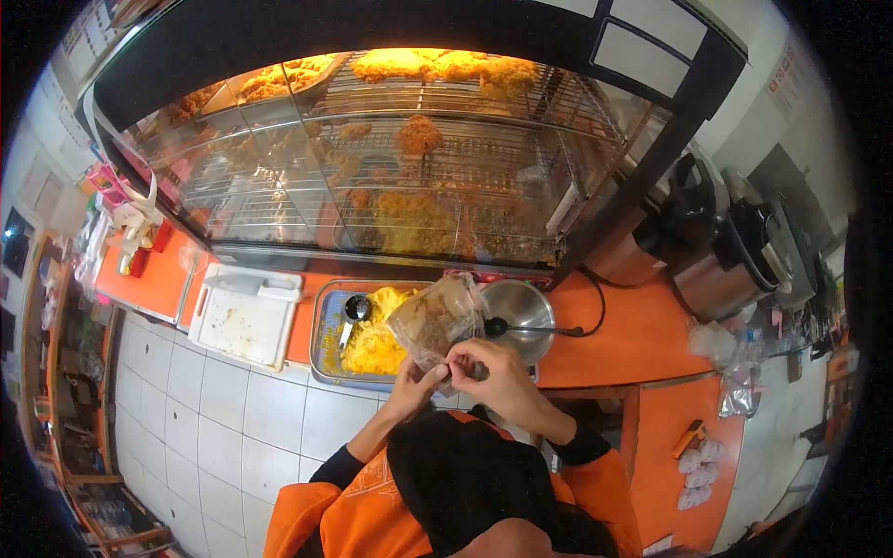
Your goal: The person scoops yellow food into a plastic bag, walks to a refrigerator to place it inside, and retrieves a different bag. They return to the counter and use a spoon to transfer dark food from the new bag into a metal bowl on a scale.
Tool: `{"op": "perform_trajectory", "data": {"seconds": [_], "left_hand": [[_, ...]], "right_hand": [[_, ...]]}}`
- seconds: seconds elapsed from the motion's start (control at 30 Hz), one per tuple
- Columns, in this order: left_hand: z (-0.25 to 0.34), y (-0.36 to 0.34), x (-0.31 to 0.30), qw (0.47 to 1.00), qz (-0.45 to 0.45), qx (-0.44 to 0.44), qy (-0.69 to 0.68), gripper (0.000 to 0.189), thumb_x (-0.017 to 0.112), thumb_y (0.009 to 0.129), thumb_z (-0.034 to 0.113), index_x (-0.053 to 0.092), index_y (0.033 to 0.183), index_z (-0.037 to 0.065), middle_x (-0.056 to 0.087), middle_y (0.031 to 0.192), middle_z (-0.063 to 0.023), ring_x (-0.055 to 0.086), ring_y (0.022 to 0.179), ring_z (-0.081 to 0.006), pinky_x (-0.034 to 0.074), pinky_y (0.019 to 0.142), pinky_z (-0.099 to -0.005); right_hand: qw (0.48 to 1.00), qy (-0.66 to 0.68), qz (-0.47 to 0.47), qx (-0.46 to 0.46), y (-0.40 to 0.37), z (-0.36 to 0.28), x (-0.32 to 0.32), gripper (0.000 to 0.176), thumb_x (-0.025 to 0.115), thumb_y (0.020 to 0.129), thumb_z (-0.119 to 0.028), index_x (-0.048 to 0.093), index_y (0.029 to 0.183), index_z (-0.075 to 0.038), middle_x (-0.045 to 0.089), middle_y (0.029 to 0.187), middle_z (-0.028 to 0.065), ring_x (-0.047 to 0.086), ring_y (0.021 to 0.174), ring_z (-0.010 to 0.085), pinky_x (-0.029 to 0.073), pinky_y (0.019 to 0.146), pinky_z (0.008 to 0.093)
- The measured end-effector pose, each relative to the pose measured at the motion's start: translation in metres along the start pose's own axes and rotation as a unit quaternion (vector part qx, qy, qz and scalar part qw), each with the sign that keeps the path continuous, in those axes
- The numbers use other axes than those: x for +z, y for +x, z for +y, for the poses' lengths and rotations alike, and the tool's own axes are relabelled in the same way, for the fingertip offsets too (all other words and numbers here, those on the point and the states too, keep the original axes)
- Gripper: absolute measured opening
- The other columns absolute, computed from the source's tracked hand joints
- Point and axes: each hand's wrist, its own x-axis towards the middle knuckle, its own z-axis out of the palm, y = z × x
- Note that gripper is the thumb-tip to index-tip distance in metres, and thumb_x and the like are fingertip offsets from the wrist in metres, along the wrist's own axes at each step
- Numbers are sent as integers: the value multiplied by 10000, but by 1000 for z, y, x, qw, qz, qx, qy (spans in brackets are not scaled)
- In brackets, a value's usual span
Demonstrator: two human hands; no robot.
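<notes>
- At the far left of the orange counter lies a white cutting board [244, 321], well apart from both hands.
- Just right of it sits a metal tray [321, 358] of yellow rice [374, 349], with a round scoop [356, 309] resting in it at the rice's far edge.
- The left hand [416, 381] is closed on the near end of a clear plastic bag [437, 321], thumb and fingers pinching the film at the tray's near right corner.
- The bag rises from the hands away from the body. Its long axis tilts up and slightly right, over the tray's right edge and between the rice and the bowl. Its contents cannot be made out.
- The right hand [502, 372] also grips that near end, fingers curled over the film and touching the left hand; both hands are equally close to the bag.
- Right of the bag stands a steel bowl [521, 312] with a ladle [539, 328] lying across it, handle pointing right.
- Behind everything is a glass warmer [372, 158] of fried chicken.
</notes>
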Motion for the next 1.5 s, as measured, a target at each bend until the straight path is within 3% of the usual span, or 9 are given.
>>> {"op": "perform_trajectory", "data": {"seconds": [0.13,0.27,0.57,0.67,0.73,1.03,1.17,1.4,1.5], "left_hand": [[-18,5,-7,996,-13,-54,-64,426,584,844,89,395,1224,47,515,1134,-87,510,1034,-193,438,865,-344],[-45,2,-6,987,32,-54,-147,568,584,813,135,291,1289,32,454,1216,-122,471,1099,-260,399,933,-399],[-52,-10,35,965,-96,-24,-244,711,686,732,210,307,1295,-1,450,1255,-120,454,1150,-233,374,965,-363],[-27,-10,61,983,-54,54,168,730,760,671,173,369,1259,-10,494,1209,-117,479,1120,-212,385,951,-346],[-30,-7,61,988,-49,-10,148,803,803,608,167,371,1263,-2,490,1217,-111,481,1109,-202,387,945,-344],[-14,-10,66,995,-33,-60,66,774,780,634,121,358,1273,13,503,1194,-111,491,1106,-224,414,926,-353],[-11,-10,57,995,-31,-81,47,747,777,640,112,372,1261,14,522,1172,-108,504,1094,-227,417,926,-358],[1,-14,54,986,-65,-133,75,730,779,611,48,405,1237,17,535,1147,-94,514,1074,-212,414,926,-343],[6,-14,49,972,-152,-134,116,735,774,620,20,379,1239,17,553,1061,-119,590,881,-208,550,602,-290]], "right_hand": [[993,100,-61,-30,2,19,-17,222,626,754,14,569,967,-16,568,856,53,554,770,80,460,645,216],[974,165,156,-24,6,51,-55,189,570,843,-50,550,1030,-44,536,969,27,527,838,81,434,710,220],[996,-76,55,7,-16,61,-81,230,581,846,-214,528,763,-6,492,644,70,521,592,164,378,527,305],[974,-201,59,-88,-19,51,-92,174,590,810,-163,547,749,-5,529,684,123,534,588,298,409,519,360],[961,-249,32,-114,-19,40,-104,159,587,798,-135,557,720,-1,545,698,130,536,615,328,416,528,374],[993,104,24,47,-12,61,-109,216,609,831,-155,579,725,31,555,640,72,540,596,94,432,567,236],[986,-64,124,-93,-23,38,-107,160,625,810,-156,606,873,-10,590,937,102,576,778,181,464,656,292],[927,-190,-118,-300,-29,56,-103,232,643,731,-118,626,955,-62,585,953,44,558,856,205,423,803,344],[916,-175,-154,-328,-27,61,-106,232,636,703,-81,627,931,-45,590,900,56,560,855,194,433,782,335]]}}
